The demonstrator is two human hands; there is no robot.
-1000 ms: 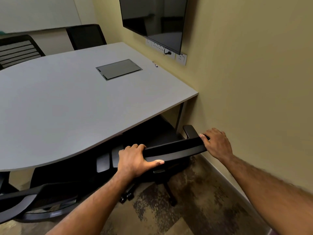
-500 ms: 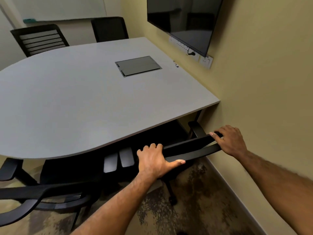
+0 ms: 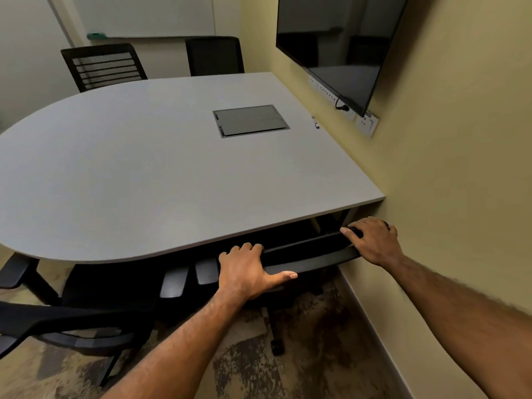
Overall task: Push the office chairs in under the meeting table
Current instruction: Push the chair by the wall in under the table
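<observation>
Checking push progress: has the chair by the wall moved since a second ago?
Yes. The chair backrest now sits close against the table edge, nearer it than before; it went forward under the table.

An office meeting room: grey meeting table (image 3: pixel 144 168), black office chairs (image 3: pixel 103 66), wall-mounted screen (image 3: pixel 334 44), whiteboard (image 3: pixel 144 15).

A black office chair (image 3: pixel 311 254) sits at the near edge of the big grey meeting table (image 3: pixel 144 174). Its seat is tucked under the table top, and only the top bar of its back sticks out, close to the table edge and right by the yellow side. A second black chair (image 3: pixel 72 323) stands to the left, turned sideways, with its back still out from the table. Two more black chairs stand at the far side: one with slats (image 3: pixel 103 66) and one with a plain dark back (image 3: pixel 214 56).
</observation>
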